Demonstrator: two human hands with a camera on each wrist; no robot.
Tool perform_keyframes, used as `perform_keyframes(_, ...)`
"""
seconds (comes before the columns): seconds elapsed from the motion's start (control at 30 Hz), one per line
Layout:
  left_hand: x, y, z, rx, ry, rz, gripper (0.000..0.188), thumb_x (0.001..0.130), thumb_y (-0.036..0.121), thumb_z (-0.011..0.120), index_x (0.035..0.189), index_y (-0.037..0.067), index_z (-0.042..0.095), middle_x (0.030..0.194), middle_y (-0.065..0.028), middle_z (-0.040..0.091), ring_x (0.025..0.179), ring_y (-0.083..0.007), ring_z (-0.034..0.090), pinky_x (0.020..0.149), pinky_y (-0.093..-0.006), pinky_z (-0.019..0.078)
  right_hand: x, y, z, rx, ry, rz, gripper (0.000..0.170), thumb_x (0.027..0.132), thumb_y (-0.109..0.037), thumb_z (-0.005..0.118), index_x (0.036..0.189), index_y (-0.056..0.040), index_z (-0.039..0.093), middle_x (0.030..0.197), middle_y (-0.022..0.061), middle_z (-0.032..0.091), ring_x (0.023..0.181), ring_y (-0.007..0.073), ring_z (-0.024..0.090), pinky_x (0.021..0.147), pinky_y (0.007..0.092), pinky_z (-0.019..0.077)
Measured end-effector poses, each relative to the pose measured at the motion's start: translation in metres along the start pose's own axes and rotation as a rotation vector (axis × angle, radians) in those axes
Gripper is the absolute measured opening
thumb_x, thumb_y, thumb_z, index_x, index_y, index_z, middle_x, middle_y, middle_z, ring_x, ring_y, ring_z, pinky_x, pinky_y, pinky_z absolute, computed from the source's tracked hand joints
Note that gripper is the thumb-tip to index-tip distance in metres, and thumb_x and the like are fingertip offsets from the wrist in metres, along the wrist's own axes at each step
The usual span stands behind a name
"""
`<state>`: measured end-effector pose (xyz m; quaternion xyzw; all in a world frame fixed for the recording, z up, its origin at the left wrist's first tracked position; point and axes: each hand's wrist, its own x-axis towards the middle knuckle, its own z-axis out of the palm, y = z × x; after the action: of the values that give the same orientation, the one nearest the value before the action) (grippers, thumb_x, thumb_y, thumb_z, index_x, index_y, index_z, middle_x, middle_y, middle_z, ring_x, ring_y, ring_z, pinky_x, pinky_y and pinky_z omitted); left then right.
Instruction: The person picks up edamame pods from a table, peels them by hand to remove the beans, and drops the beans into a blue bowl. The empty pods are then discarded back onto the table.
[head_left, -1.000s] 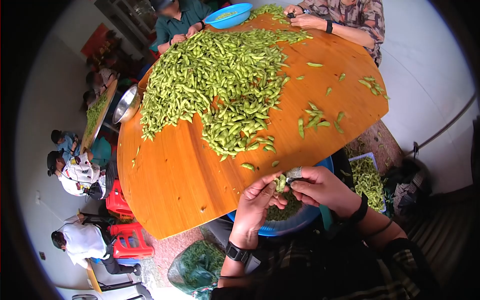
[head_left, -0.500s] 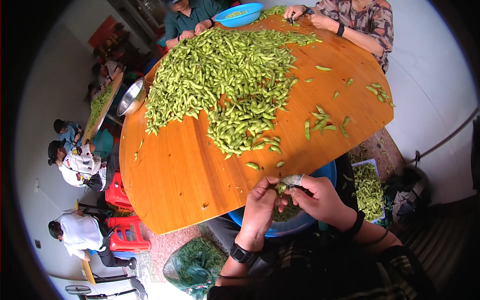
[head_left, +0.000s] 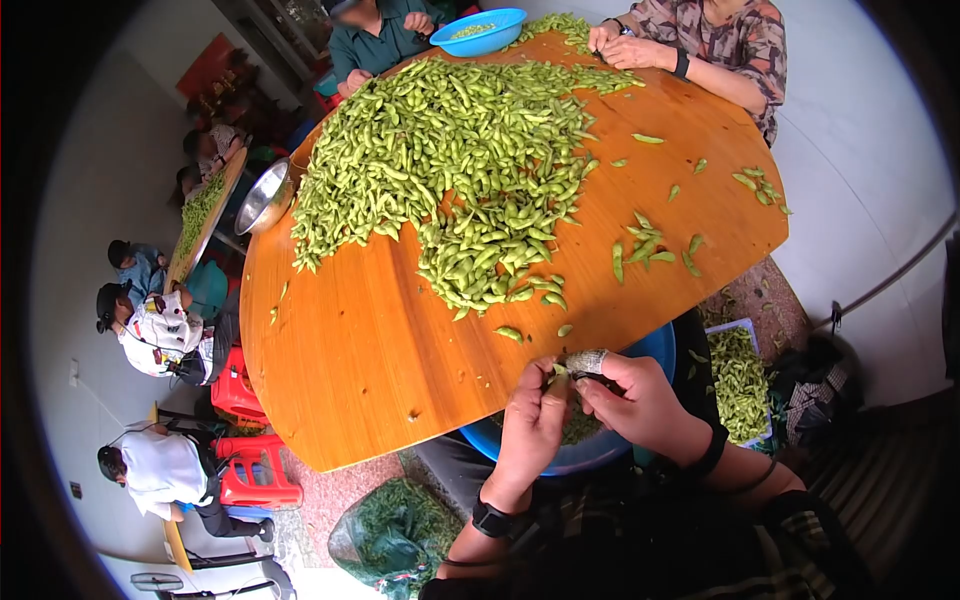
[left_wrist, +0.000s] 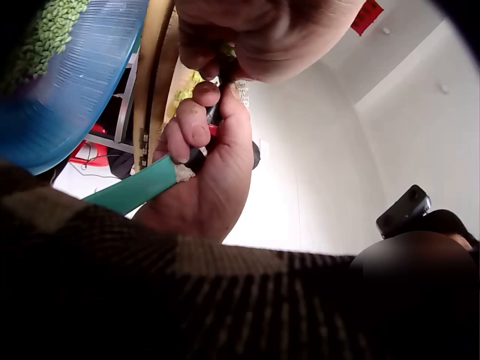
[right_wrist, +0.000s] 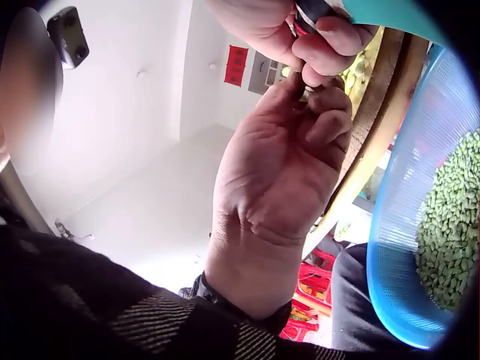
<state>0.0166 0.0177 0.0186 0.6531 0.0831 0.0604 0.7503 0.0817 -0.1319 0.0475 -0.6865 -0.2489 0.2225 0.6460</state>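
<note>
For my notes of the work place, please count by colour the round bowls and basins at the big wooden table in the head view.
Blue: 2 (bowl on the table, basin off it)
Silver: 1 (metal bowl at its edge)
Total: 3

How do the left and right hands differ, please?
The left hand pinches a green pod; the right hand grips a teal-handled tool. The left wears a black watch; the right, a dark band. The right shows a grey finger covering; the left, none. Both hold something.
</note>
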Motion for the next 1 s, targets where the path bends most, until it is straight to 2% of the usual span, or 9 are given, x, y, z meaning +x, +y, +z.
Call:
perform_keyframes(0.1,-0.001,-0.002,0.0,-0.046,0.025,0.005,0.019,0.101,0.008,0.045,0.117,0.001,0.051,0.082,0.0026,0.052,0.064,-0.0034,0.044,0.056,-0.0186,0.0375,0.001,0.005,0.004,0.025,0.004,0.02,0.023,0.092,-0.003,0.057,0.114,0.0012,0.062,0.069,0.003,0.062,0.063,0.0069,0.058,0.058,0.0234,0.0473)
perform_keyframes(0.17,-0.001,-0.001,-0.001,-0.073,0.028,-0.003,0.02,0.1,0.009,0.044,0.117,0.002,0.051,0.081,0.0029,0.052,0.063,-0.0035,0.043,0.056,-0.0185,0.0368,0.001,0.008,0.009,-0.097,0.057,-0.15,0.021,0.09,-0.003,0.06,0.11,0.0027,0.063,0.07,0.01,0.061,0.062,0.0083,0.057,0.057,0.0263,0.0467)
perform_keyframes(0.27,-0.003,0.005,-0.002,-0.244,0.025,-0.084,0.022,0.099,0.008,0.043,0.118,0.002,0.051,0.08,0.0027,0.051,0.061,-0.0042,0.041,0.056,-0.0183,0.0361,0.001,0.007,0.011,-0.106,0.035,-0.188,0.021,0.09,-0.003,0.06,0.11,0.0023,0.063,0.072,0.0106,0.063,0.061,0.011,0.058,0.057,0.0271,0.0465)
perform_keyframes(0.4,-0.003,0.012,0.0,-0.366,0.109,-0.237,0.026,0.094,0.009,0.047,0.119,0.004,0.052,0.081,0.0022,0.055,0.067,-0.005,0.05,0.06,-0.0175,0.0407,0.0,0.009,0.013,-0.129,0.031,-0.222,0.019,0.09,-0.003,0.06,0.108,0.0021,0.063,0.075,0.0116,0.064,0.061,0.0137,0.059,0.057,0.0276,0.0466)
perform_keyframes(0.67,0.0,0.011,-0.007,-0.395,0.077,-0.279,0.028,0.096,0.003,0.039,0.12,0.004,0.053,0.081,0.0005,0.052,0.067,-0.0049,0.046,0.057,-0.0176,0.037,0.001,0.006,0.008,0.021,0.016,-0.056,0.019,0.094,-0.005,0.057,0.11,-0.0003,0.065,0.072,0.0015,0.063,0.058,0.004,0.054,0.051,0.021,0.0431)
perform_keyframes(0.8,-0.006,0.009,-0.017,-0.053,-0.024,-0.22,0.029,0.096,0.0,0.041,0.121,0.004,0.055,0.081,0.0002,0.052,0.069,-0.0062,0.048,0.059,-0.0196,0.0401,0.004,0.003,0.005,0.059,0.022,0.023,0.017,0.094,-0.007,0.058,0.106,0.0028,0.064,0.072,0.0016,0.063,0.065,0.0037,0.056,0.056,0.0219,0.0446)
perform_keyframes(0.87,-0.011,0.008,-0.022,0.124,-0.055,-0.197,0.028,0.095,-0.001,0.043,0.12,0.004,0.057,0.081,-0.0004,0.052,0.069,-0.0074,0.049,0.06,-0.0211,0.0418,0.009,-0.004,-0.002,0.183,0.176,0.032,0.022,0.095,-0.009,0.057,0.113,0.0008,0.063,0.073,0.0003,0.062,0.061,0.0029,0.054,0.054,0.0196,0.0429)
perform_keyframes(0.93,-0.018,0.006,-0.028,0.403,-0.149,0.033,0.026,0.095,-0.001,0.046,0.116,0.003,0.06,0.08,0.0026,0.051,0.07,-0.0062,0.046,0.06,-0.0216,0.0402,0.016,-0.005,-0.022,0.217,0.219,0.08,0.027,0.096,-0.012,0.057,0.122,-0.0027,0.061,0.072,-0.0004,0.06,0.053,0.0009,0.048,0.047,0.0174,0.0386)
perform_keyframes(1.0,-0.022,0.018,-0.027,0.528,-0.167,0.076,0.025,0.092,-0.002,0.052,0.113,0.003,0.063,0.08,-0.0019,0.054,0.071,-0.0117,0.054,0.064,-0.0244,0.0445,0.028,-0.008,-0.049,0.204,0.348,0.141,0.027,0.098,-0.013,0.053,0.122,-0.0023,0.06,0.071,0.0005,0.059,0.049,0.0025,0.047,0.045,0.0184,0.0378)
